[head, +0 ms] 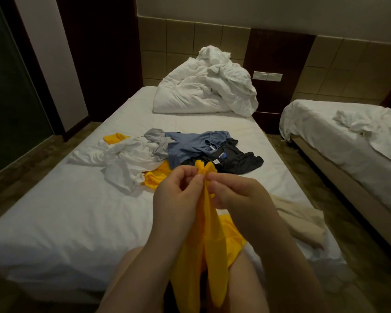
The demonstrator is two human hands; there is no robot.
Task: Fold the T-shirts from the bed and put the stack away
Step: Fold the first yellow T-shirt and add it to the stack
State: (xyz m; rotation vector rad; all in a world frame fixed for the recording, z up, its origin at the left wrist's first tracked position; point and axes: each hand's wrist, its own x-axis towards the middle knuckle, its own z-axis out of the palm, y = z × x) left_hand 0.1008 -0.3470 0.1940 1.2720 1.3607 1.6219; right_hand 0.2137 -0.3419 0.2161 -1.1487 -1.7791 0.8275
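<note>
both hands meet in front of the person, pinching the top edge of a yellow t-shirt (pixel 209 236) so that it hangs free and gravity pulls the bunched cloth straight; that looks like a search for a seam or shoulder before folding can begin. the left hand (pixel 178 190) grips the cloth between thumb and curled fingers, knuckles turned outward, wrist bent a little back. the right hand (pixel 235 193) faces it, fingertips (pixel 210 176) closed on the same bunched edge, nearly touching the left thumb. both are clenched on the fabric, neither is slack. a small tuft of yellow pokes up above the fingers; the rest of the shirt drops below them between the forearms and into the lap, where the person's knees show at its sides.

beyond the fingers, on the bed (pixel 54 222), lies the unfolded heap: a white shirt (pixel 127 161) to the far left, a grey one (pixel 158 141) behind it, a blue one (pixel 194 143) straight ahead, a black one (pixel 239 161) just right of that, and more yellow cloth (pixel 154 177) close under the left knuckles. no folded stack is visible, so the job seems near its start. below and to the right of the right hand lies a beige cloth (pixel 303 222). a crumpled duvet (pixel 203 91) sits far off at the head of the bed.
</note>
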